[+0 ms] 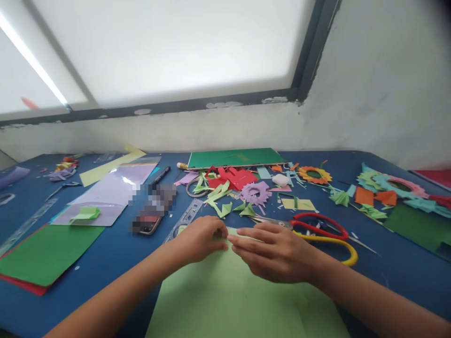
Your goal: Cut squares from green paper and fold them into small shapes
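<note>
A large sheet of light green paper lies in front of me on the blue table. My left hand is at its far edge, thumb and fingers curled in and closed on the paper there. Opposite it, my right hand rests on the same sheet with its fingers stretched out, the tips almost meeting my left hand. Just behind my right hand lie scissors with red and yellow handles, partly covered by it. A clear ruler sits beyond my left hand.
Paper scraps, a purple paper ring and an orange ring lie beyond my hands. A phone, pen and green sheets are at left. More paper rings lie right, near the wall.
</note>
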A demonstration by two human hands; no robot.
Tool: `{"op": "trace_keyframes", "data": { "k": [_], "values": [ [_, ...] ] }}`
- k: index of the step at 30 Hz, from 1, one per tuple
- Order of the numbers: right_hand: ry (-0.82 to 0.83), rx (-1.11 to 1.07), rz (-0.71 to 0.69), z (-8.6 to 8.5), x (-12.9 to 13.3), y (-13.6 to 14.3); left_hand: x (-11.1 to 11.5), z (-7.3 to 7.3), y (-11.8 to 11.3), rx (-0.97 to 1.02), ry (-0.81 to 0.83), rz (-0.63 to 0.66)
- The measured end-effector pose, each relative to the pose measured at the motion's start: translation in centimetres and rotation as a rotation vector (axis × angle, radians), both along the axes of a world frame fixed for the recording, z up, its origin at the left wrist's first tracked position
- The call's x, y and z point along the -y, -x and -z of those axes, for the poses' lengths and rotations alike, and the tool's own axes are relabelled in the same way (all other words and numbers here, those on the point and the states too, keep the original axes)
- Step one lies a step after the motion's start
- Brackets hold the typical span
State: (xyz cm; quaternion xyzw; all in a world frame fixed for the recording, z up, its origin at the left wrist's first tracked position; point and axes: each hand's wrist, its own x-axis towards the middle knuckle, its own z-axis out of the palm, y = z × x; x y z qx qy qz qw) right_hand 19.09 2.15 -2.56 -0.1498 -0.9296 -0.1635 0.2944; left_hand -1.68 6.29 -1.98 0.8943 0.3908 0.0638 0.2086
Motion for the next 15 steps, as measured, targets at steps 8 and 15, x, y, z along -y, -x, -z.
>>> {"op": "trace_keyframes", "data": {
  "k": [8, 15],
  "values": [
    [-0.080, -0.018, -0.038, -0.2, 0.1, -0.8, 0.8, -0.4, 1.4, 0.016, 0.107, -0.027],
    [-0.055, -0.068, -0.024, 0.5, -0.2, -1.1, 1.3, -1.0, 1.9, -0.018, 0.215, -0.019]
  ]
}}
